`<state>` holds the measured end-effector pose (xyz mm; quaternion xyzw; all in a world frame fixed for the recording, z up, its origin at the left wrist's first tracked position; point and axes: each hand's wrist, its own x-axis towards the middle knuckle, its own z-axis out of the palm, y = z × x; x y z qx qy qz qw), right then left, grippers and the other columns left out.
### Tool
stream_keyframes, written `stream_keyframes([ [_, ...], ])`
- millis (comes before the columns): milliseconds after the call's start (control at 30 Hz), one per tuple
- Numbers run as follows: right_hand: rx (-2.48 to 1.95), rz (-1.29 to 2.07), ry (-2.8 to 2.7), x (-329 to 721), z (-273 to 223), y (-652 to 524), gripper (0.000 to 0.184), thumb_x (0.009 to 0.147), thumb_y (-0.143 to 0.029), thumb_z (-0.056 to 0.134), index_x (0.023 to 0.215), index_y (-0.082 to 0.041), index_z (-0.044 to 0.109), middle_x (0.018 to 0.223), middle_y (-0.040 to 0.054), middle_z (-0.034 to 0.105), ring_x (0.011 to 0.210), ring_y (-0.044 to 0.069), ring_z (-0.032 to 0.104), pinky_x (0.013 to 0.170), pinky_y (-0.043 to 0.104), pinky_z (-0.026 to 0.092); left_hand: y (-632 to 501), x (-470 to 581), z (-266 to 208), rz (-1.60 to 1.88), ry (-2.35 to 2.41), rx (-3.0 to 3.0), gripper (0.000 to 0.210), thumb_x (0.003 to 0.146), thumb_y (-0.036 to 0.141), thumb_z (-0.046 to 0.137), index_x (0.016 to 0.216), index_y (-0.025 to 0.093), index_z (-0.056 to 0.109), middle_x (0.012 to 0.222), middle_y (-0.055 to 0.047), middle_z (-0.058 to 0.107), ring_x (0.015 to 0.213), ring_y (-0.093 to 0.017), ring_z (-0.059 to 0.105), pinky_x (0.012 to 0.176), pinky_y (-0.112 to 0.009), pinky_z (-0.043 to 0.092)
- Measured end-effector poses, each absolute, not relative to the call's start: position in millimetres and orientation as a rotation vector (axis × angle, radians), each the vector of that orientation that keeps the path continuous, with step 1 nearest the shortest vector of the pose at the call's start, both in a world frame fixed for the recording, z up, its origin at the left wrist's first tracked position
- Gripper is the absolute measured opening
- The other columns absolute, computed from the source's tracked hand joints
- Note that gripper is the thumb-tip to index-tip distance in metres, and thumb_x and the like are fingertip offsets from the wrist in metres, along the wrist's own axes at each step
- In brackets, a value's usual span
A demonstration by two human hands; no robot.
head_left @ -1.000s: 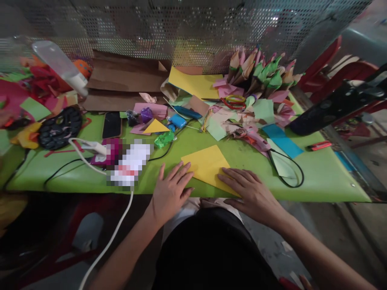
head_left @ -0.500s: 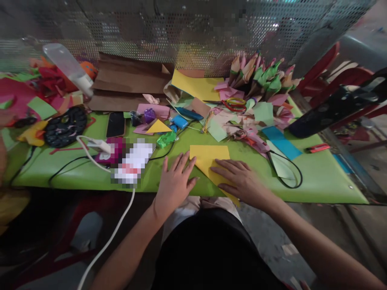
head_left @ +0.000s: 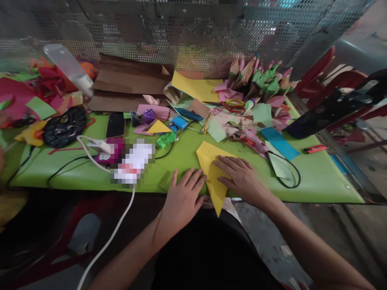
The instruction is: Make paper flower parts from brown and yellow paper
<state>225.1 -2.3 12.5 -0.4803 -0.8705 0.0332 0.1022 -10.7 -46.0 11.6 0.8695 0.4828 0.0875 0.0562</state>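
A folded sheet of yellow paper (head_left: 214,177) lies at the front edge of the green tabletop (head_left: 178,159), its narrow tip hanging over the edge toward me. My right hand (head_left: 240,173) rests flat on the paper's right part, fingers stretched out. Along its left edge lies my left hand (head_left: 187,189), fingers extended and the fingertips touching the paper. Neither hand grasps anything. Part of the sheet is hidden beneath my right hand.
A glue gun (head_left: 252,143) with a black cable lies at right, near blue paper (head_left: 279,143) and a red cutter (head_left: 314,149). Left are a lit phone (head_left: 133,163), a power adapter (head_left: 111,151) and a dark phone (head_left: 115,125). Paper scraps and brown paper (head_left: 130,80) sit behind.
The yellow paper has turned, so its tip now points toward me and its top edge slants. My left hand has shifted right and closer to me; my right hand stays on the sheet.
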Motion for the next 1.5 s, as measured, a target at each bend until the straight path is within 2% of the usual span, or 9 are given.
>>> stream_keyframes([
  [267,-1.531,0.007,-2.533,207,18,-36,0.040,0.099,-0.038,0.056,0.134,-0.019,0.062,0.132,0.0140,0.069,0.110,0.030,0.064,0.089,0.044,0.048,-22,-20,35,0.257,1.557,2.641,0.038,0.101,0.037,0.050,0.130,0.021,0.068,0.144,-0.012,0.062,0.138,-0.036,0.052,0.117,-0.071,0.030],
  [433,-1.521,0.028,-2.529,206,20,-37,0.038,0.097,-0.037,0.058,0.133,-0.023,0.061,0.116,0.0117,0.073,0.097,0.029,0.064,0.079,0.042,0.046,-40,-9,39,0.210,1.632,2.688,0.047,0.100,0.032,0.053,0.145,0.022,0.056,0.155,-0.015,0.050,0.141,-0.036,0.049,0.117,-0.066,0.034],
  [667,-1.628,0.003,-2.439,207,9,-25,0.042,0.099,-0.037,0.053,0.137,-0.022,0.059,0.122,0.0153,0.068,0.099,0.032,0.061,0.080,0.045,0.047,-82,10,8,0.209,1.457,2.676,0.077,0.092,0.061,0.058,0.153,0.016,0.044,0.159,-0.016,0.045,0.143,-0.035,0.045,0.118,-0.061,0.035],
  [933,-1.541,0.207,-2.311,226,14,-10,0.038,0.104,-0.032,0.042,0.134,-0.025,0.064,0.126,0.0121,0.069,0.111,0.029,0.065,0.092,0.044,0.052,-61,-12,25,0.364,1.571,2.686,0.040,0.097,0.017,0.049,0.135,0.022,0.063,0.144,-0.011,0.063,0.129,-0.030,0.061,0.116,-0.060,0.034],
  [1133,-1.529,0.212,-2.351,239,6,4,0.047,0.100,-0.022,0.045,0.146,-0.023,0.056,0.145,0.0117,0.063,0.128,0.030,0.061,0.104,0.052,0.050,-33,-44,50,0.790,1.771,2.619,0.042,0.099,0.014,0.045,0.135,0.025,0.063,0.124,-0.006,0.076,0.111,-0.024,0.071,0.110,-0.048,0.040],
  [1267,-1.308,0.290,-2.580,221,4,-7,0.053,0.098,-0.027,0.053,0.151,-0.024,0.049,0.156,0.0114,0.051,0.144,0.029,0.048,0.117,0.055,0.039,-20,-51,60,0.992,1.771,2.587,0.046,0.099,0.016,0.046,0.142,0.028,0.058,0.126,-0.007,0.072,0.115,-0.025,0.066,0.106,-0.044,0.044],
  [1367,-1.093,0.471,-2.576,227,8,-17,0.042,0.098,-0.029,0.056,0.139,-0.027,0.060,0.141,0.0099,0.066,0.132,0.027,0.060,0.113,0.051,0.044,-16,-48,60,1.039,1.692,2.564,0.045,0.098,0.015,0.048,0.137,0.030,0.063,0.120,-0.009,0.067,0.113,-0.025,0.062,0.100,-0.042,0.048],
  [1433,-1.146,0.512,-2.402,241,9,-17,0.032,0.098,-0.030,0.057,0.128,-0.027,0.066,0.120,0.0087,0.076,0.112,0.025,0.071,0.100,0.044,0.055,-13,-45,57,1.018,1.597,2.562,0.043,0.097,0.013,0.048,0.130,0.032,0.068,0.110,-0.007,0.065,0.107,-0.023,0.061,0.096,-0.040,0.048],
  [1500,-1.365,0.357,-2.112,257,9,-11,0.039,0.094,-0.034,0.061,0.132,-0.024,0.062,0.112,0.0105,0.075,0.099,0.027,0.073,0.085,0.042,0.060,-9,-42,52,0.983,1.496,2.569,0.042,0.097,0.010,0.047,0.123,0.033,0.072,0.104,-0.005,0.068,0.101,-0.021,0.062,0.093,-0.039,0.047],
])
